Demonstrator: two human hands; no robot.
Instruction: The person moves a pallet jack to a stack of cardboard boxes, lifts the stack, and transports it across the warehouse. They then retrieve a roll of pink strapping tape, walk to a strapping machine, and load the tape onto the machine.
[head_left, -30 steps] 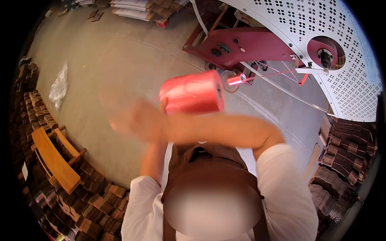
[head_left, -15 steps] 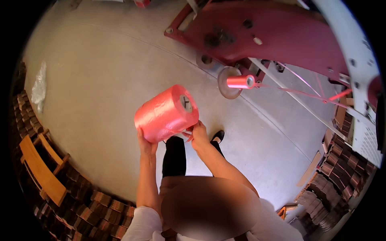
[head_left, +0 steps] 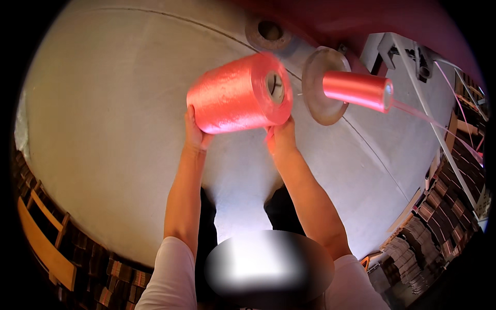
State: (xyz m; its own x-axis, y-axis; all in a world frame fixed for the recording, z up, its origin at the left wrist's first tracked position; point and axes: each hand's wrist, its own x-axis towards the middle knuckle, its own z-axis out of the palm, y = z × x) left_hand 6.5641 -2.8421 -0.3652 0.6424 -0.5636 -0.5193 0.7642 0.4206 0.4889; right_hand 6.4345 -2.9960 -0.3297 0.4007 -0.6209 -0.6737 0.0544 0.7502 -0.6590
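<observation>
A large roll of glossy pink plastic twine (head_left: 227, 98) is lifted in front of me, slightly tilted, its cardboard core showing at the right end. My left hand (head_left: 196, 130) grips its lower left end, fingers partly hidden behind the roll. Under the right end, my right hand (head_left: 282, 137) is closed on the roll, with a bit of loose pink twine by the fingers. Just to the right, a much thinner pink roll (head_left: 356, 90) sits against a round flange disc (head_left: 314, 88), apart from my roll. From it a pink strand (head_left: 429, 119) runs off to the right.
A dark red machine body (head_left: 320, 20) fills the upper right, with a ring-shaped part (head_left: 269, 31) below it and a slanted metal bar (head_left: 439, 134) at right. Stacked brown bundles (head_left: 434, 217) stand at right, more at lower left beside a wooden frame (head_left: 46, 243).
Both hands have carried the big roll farther forward, with my arms stretched out more. The thin roll and disc now look larger and nearer. My view has shifted toward the machine.
</observation>
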